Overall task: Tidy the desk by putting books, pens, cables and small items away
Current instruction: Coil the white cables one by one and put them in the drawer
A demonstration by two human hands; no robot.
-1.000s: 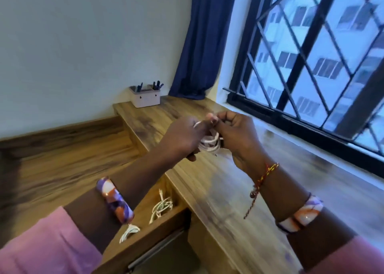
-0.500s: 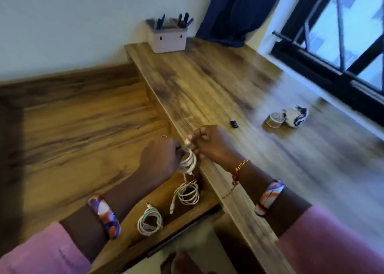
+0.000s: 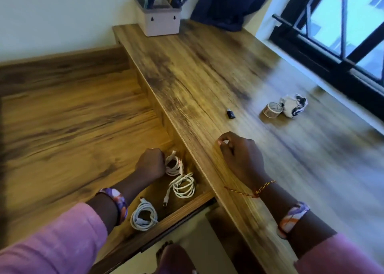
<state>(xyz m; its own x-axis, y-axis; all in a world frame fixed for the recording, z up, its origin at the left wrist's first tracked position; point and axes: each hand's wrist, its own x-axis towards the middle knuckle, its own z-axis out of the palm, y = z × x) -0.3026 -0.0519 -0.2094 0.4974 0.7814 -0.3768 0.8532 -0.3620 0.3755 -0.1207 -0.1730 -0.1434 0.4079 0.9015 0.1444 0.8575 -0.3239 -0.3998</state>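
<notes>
White coiled cable (image 3: pixel 174 165) was in the open drawer (image 3: pixel 182 208), gripped by the left hand (image 3: pixel 150 165). The right hand (image 3: pixel 239 155), fingers curled and holding nothing, rested on the near edge of the surface (image 3: pixel 207 76).

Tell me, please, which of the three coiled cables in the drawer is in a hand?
The farthest coil, gripped by the left hand; the middle coil and nearest coil lie free.

A single head-worn, wide-angle view looks forward and steeply down from just above the worktop's (image 3: pixel 207 70) near edge, close over the open drawer (image 3: pixel 158 194), facing its far end, where a pen holder (image 3: pixel 160 22) stands by the wall.
</notes>
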